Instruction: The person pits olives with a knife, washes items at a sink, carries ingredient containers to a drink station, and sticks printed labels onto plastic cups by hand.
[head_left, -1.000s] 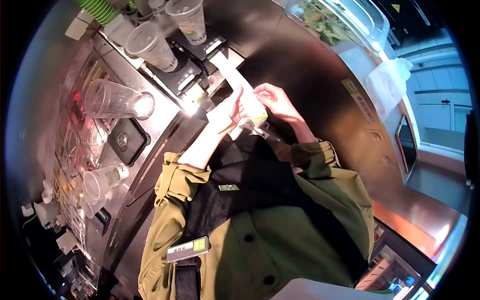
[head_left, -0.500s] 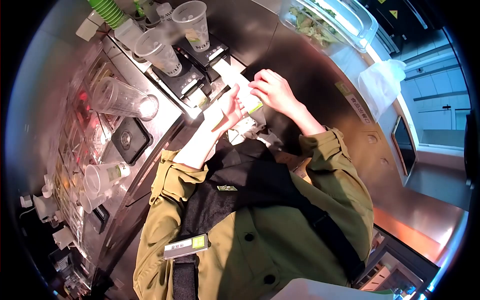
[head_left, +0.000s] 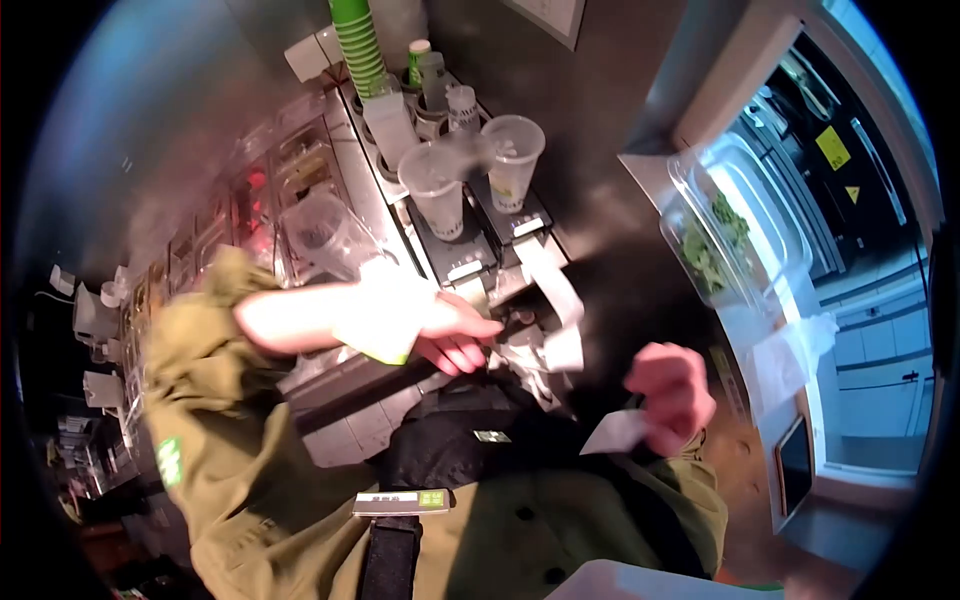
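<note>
My left hand reaches across from the left, fingers loosely stretched and apart, with nothing visible in it. An overexposed white label with a green edge lies on that wrist. Just beyond the fingers, a paper label strip hangs curled from a black device on the counter. My right hand is closed in front of my right side and slightly blurred. A piece of white paper sticks out from it, though the grip itself is partly hidden.
Two clear plastic cups stand on black devices at the counter's far end. Green stacked cups rise behind. A clear cup lies by the ingredient containers. A plastic box of leafy greens and a tablet sit at right.
My hands have parted: the right drew back toward my body with paper, the left turned across to the left. The view has shifted, so the counter appears farther right.
</note>
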